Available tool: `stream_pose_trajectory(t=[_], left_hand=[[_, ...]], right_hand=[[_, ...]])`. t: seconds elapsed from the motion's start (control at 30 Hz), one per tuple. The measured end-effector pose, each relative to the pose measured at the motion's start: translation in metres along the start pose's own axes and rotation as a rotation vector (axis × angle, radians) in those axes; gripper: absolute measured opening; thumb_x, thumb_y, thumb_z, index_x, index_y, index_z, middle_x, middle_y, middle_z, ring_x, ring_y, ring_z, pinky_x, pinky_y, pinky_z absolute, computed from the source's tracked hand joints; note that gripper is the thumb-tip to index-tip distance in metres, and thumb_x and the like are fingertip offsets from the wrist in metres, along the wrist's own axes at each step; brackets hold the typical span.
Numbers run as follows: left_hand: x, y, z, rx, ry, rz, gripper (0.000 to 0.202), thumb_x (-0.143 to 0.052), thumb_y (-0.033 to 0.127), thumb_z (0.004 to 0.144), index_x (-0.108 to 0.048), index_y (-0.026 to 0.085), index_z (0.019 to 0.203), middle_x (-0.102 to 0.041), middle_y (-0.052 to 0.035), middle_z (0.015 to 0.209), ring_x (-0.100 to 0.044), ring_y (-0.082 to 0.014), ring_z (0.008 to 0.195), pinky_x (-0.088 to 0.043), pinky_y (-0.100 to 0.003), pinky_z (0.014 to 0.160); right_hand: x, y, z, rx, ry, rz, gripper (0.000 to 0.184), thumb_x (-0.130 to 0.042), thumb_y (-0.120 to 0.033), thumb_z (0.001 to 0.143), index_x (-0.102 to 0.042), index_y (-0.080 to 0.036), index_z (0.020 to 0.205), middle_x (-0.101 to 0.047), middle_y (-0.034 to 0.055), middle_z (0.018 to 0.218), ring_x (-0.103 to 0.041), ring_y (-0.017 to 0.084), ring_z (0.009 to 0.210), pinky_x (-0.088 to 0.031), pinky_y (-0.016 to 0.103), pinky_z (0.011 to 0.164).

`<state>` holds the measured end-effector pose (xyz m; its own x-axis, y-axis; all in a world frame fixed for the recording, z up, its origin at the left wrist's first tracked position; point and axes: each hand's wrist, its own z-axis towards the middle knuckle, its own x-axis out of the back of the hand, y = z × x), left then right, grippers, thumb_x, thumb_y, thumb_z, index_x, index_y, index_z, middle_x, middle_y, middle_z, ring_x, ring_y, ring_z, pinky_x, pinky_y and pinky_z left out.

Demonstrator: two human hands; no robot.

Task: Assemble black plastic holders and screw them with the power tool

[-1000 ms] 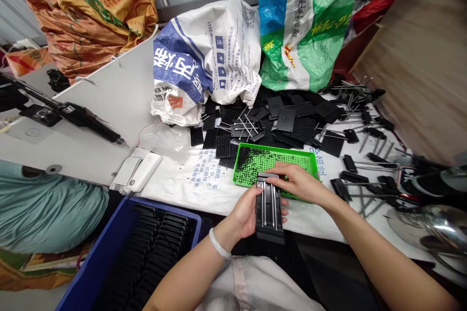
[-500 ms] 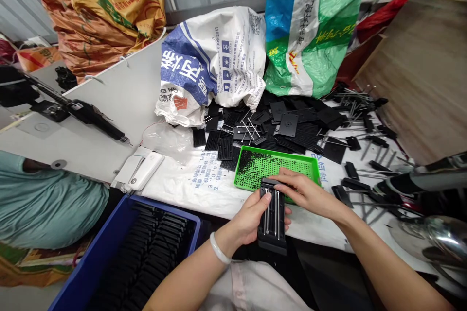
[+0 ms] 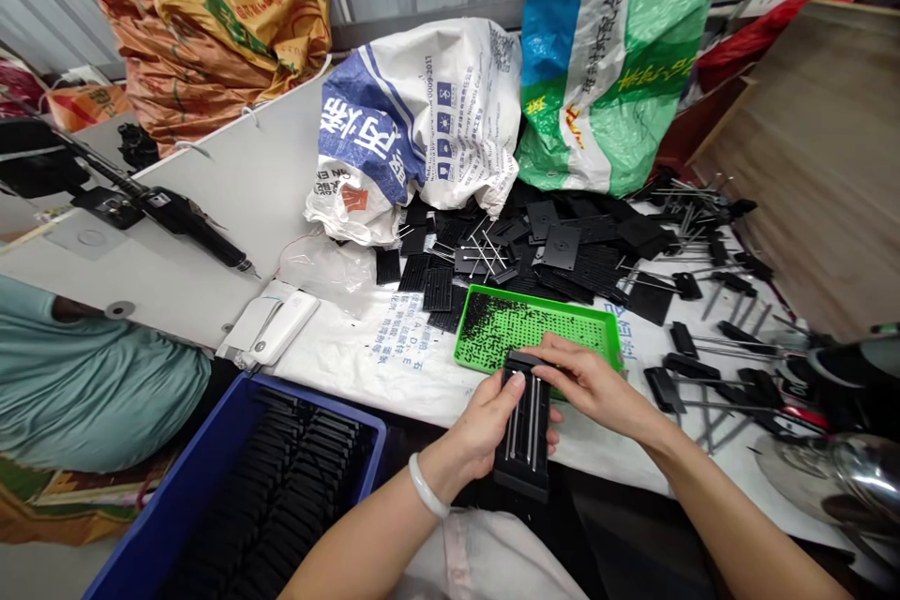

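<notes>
A black plastic frame (image 3: 521, 464) with slim metal rods along its length is held upright, slightly tilted, in front of my body. My left hand (image 3: 485, 427) is wrapped round its left side, thumb on the front face and fingertips showing past the right edge. At the top end, my right hand (image 3: 587, 384) has its fingers closed on the upper right corner. Whether a small part sits under those fingertips is hidden. Just behind the frame lies a green tray (image 3: 616, 337) with many tiny black screws (image 3: 485, 319), mostly at its left.
A blue crate (image 3: 380, 445) of stacked black parts stands at the lower left. Black plates (image 3: 561, 247) and metal rods (image 3: 485, 248) lie behind the tray. Rods with black blocks (image 3: 682, 337) spread to the right. An electric screwdriver (image 3: 189, 223) hangs at left, near a person's teal sleeve (image 3: 91, 394).
The view has shifted slightly. Both hands keep their hold on the black frame, and my right fingers have moved only a little at its top end.
</notes>
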<state>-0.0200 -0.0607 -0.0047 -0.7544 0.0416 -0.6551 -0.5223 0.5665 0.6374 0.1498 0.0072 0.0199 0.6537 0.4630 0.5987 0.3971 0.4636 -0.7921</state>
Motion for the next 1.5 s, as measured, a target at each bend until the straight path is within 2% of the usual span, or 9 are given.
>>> stream_pose_trajectory(t=[0.33,0.57,0.77,0.87,0.97,1.13,1.23,1.37,1.5], left_hand=[[-0.002,0.000,-0.004,-0.033,-0.019,0.040,0.049,-0.068,0.051,0.078,-0.042,0.019,0.106,-0.068,-0.0056,0.079,-0.066,-0.0172,0.059,-0.052,-0.027,0.053],[-0.004,-0.008,-0.001,-0.110,0.088,0.173,0.053,-0.064,0.055,0.079,-0.041,0.020,0.111,-0.068,-0.0026,0.077,-0.063,-0.0153,0.055,-0.046,-0.025,0.049],[-0.004,-0.005,-0.004,-0.121,0.060,0.101,0.048,-0.062,0.053,0.082,-0.040,0.020,0.110,-0.068,-0.0037,0.080,-0.067,-0.0178,0.061,-0.046,-0.024,0.049],[-0.004,-0.004,-0.005,-0.119,0.049,0.046,0.046,-0.064,0.050,0.082,-0.041,0.020,0.109,-0.069,-0.0040,0.081,-0.068,-0.0180,0.062,-0.049,-0.025,0.052],[-0.005,-0.004,-0.003,-0.137,0.071,0.033,0.046,-0.065,0.048,0.082,-0.043,0.020,0.111,-0.069,-0.0041,0.082,-0.068,-0.0178,0.062,-0.052,-0.028,0.056],[-0.004,-0.005,-0.001,-0.161,0.092,-0.004,0.042,-0.065,0.044,0.083,-0.045,0.021,0.111,-0.069,-0.0040,0.084,-0.069,-0.0187,0.064,-0.054,-0.030,0.060],[-0.006,-0.006,0.000,-0.144,0.081,-0.012,0.037,-0.062,0.044,0.086,-0.045,0.021,0.110,-0.069,-0.0039,0.082,-0.069,-0.0186,0.063,-0.054,-0.030,0.060],[-0.006,-0.002,-0.001,-0.153,0.090,0.028,0.037,-0.061,0.044,0.087,-0.046,0.022,0.112,-0.069,-0.0041,0.082,-0.068,-0.0171,0.061,-0.053,-0.028,0.057],[0.001,0.008,-0.001,-0.186,0.127,0.003,0.039,-0.060,0.048,0.086,-0.047,0.020,0.110,-0.070,-0.0063,0.085,-0.066,-0.0166,0.062,-0.052,-0.028,0.056]], right_hand=[[-0.008,0.007,-0.006,0.030,0.077,0.088,0.032,-0.046,-0.034,0.098,-0.065,-0.024,0.122,-0.058,0.0063,0.087,-0.056,0.020,0.082,-0.048,0.032,0.074],[-0.014,-0.001,-0.001,-0.080,0.048,-0.046,0.033,-0.041,-0.033,0.099,-0.068,-0.022,0.115,-0.065,0.0075,0.089,-0.058,0.023,0.090,-0.048,0.036,0.081],[-0.014,0.000,-0.003,-0.169,0.102,0.085,0.036,-0.046,-0.044,0.096,-0.068,-0.023,0.114,-0.062,0.0069,0.088,-0.060,0.023,0.090,-0.052,0.037,0.081],[-0.023,-0.002,-0.005,-0.261,0.144,0.259,0.037,-0.052,-0.051,0.092,-0.071,-0.020,0.101,-0.056,0.0058,0.086,-0.060,0.020,0.076,-0.055,0.031,0.063],[-0.037,-0.009,-0.005,-0.351,0.163,0.497,0.038,-0.059,-0.054,0.085,-0.067,-0.019,0.096,-0.052,0.0044,0.088,-0.055,0.014,0.060,-0.045,0.022,0.039],[-0.049,-0.014,-0.006,-0.381,0.247,0.560,0.038,-0.062,-0.052,0.082,-0.059,-0.021,0.105,-0.052,0.0060,0.096,-0.057,0.016,0.068,-0.040,0.018,0.033],[-0.052,-0.014,-0.006,-0.398,0.286,0.523,0.038,-0.059,-0.046,0.084,-0.053,-0.024,0.114,-0.055,0.0059,0.098,-0.057,0.016,0.066,-0.045,0.021,0.037],[-0.053,-0.014,0.000,-0.265,0.408,0.372,0.033,-0.057,-0.033,0.085,-0.050,-0.026,0.117,-0.055,0.0064,0.104,-0.061,0.023,0.093,-0.057,0.031,0.065],[-0.017,0.006,0.018,-0.137,0.280,0.031,0.024,-0.043,-0.031,0.095,-0.054,-0.025,0.115,-0.058,0.0064,0.106,-0.060,0.021,0.096,-0.054,0.034,0.079]])
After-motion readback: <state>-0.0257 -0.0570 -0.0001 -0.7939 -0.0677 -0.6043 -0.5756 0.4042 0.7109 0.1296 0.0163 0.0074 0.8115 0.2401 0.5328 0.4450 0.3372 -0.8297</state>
